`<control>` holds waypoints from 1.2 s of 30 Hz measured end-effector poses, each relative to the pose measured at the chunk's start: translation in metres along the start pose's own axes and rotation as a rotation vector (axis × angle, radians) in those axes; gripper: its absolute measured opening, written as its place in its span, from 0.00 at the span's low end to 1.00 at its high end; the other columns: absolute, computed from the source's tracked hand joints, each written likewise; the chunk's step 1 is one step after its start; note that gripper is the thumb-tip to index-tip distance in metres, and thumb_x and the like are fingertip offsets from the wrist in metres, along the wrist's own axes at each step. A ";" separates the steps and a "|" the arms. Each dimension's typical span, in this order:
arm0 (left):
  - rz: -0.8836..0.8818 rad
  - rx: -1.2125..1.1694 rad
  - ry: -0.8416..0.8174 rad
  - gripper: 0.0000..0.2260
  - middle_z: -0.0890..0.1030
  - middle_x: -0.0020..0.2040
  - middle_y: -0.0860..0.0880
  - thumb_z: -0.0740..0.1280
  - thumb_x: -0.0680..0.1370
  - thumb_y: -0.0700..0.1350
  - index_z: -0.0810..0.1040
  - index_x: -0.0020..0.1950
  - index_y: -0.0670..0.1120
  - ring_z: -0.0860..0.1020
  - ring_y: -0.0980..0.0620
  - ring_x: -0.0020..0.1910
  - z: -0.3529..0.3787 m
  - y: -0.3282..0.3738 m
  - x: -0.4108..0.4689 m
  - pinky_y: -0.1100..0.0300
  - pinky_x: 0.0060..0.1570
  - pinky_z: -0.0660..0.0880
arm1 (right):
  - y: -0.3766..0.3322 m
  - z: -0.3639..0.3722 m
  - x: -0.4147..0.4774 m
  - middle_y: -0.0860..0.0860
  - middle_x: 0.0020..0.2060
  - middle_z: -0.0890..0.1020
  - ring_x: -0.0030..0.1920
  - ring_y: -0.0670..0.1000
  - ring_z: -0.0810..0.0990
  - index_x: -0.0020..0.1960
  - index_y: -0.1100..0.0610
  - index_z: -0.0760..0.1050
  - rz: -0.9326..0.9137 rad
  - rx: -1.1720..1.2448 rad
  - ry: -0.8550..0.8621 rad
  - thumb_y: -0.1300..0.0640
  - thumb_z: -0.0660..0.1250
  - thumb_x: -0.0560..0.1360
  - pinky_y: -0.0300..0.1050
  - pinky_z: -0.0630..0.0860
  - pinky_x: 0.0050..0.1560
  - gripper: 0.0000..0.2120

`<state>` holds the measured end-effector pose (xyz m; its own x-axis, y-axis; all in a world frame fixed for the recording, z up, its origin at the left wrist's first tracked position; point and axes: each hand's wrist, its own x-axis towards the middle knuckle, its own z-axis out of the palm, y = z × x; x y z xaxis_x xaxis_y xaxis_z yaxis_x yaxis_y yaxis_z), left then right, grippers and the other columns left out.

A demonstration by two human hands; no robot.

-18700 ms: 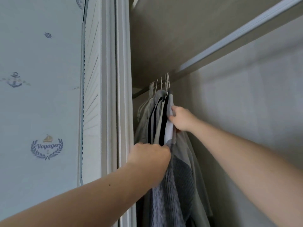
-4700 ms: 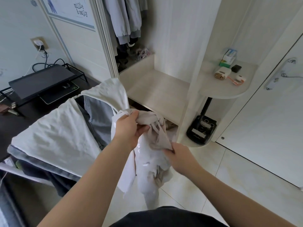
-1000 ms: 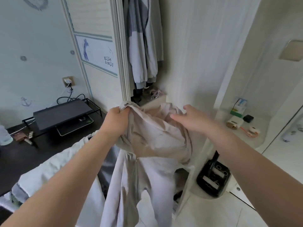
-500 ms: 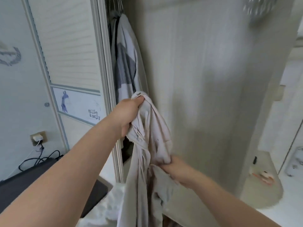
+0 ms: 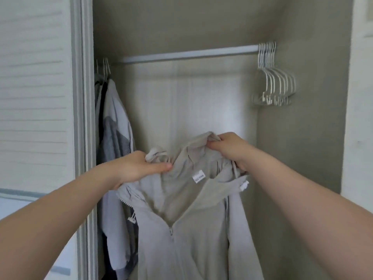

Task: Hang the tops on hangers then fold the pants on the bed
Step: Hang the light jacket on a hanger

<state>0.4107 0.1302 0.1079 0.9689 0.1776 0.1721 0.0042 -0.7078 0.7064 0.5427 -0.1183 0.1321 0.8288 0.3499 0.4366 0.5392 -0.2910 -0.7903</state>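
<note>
A light beige zip-up hooded jacket (image 5: pixel 187 229) hangs spread in front of the open wardrobe, its white neck label facing me. My left hand (image 5: pixel 141 168) grips the left side of the collar. My right hand (image 5: pixel 228 148) pinches the hood edge on the right, slightly higher. Several empty white hangers (image 5: pixel 274 81) hang bunched at the right end of the grey rail (image 5: pixel 185 54). No pants or bed are in view.
Several hung tops (image 5: pixel 115 138), grey, white and dark, crowd the rail's left end beside the slatted sliding door (image 5: pixel 36 98). The wardrobe's right side wall (image 5: pixel 302 138) stands close to the hangers. The rail's middle stretch carries nothing.
The jacket was bunched in both hands half a second ago; now it is opened out by the collar and hood. My view has risen to the rail and hangers.
</note>
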 end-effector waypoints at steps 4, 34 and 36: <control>0.086 0.235 -0.064 0.25 0.75 0.35 0.48 0.78 0.66 0.64 0.80 0.41 0.41 0.73 0.50 0.35 -0.028 0.013 0.038 0.59 0.41 0.66 | -0.041 -0.024 0.047 0.53 0.32 0.75 0.29 0.49 0.73 0.42 0.59 0.77 -0.039 -0.198 0.112 0.55 0.69 0.77 0.35 0.66 0.26 0.09; 0.256 -0.197 0.581 0.12 0.77 0.49 0.42 0.61 0.84 0.50 0.74 0.51 0.41 0.76 0.42 0.47 -0.055 0.163 0.205 0.58 0.47 0.70 | -0.073 -0.158 0.198 0.56 0.66 0.76 0.66 0.59 0.75 0.70 0.55 0.74 0.057 -1.715 0.740 0.60 0.58 0.81 0.49 0.69 0.61 0.19; 0.241 -0.191 0.609 0.13 0.75 0.42 0.46 0.61 0.84 0.50 0.74 0.48 0.42 0.74 0.47 0.39 -0.058 0.158 0.208 0.60 0.36 0.68 | -0.073 -0.163 0.204 0.56 0.65 0.77 0.65 0.60 0.77 0.68 0.55 0.76 0.026 -1.656 0.733 0.63 0.60 0.80 0.49 0.72 0.60 0.19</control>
<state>0.5991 0.0947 0.2950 0.6249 0.4226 0.6564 -0.2925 -0.6529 0.6987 0.6967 -0.1709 0.3491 0.4819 0.0440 0.8751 -0.2788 -0.9391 0.2008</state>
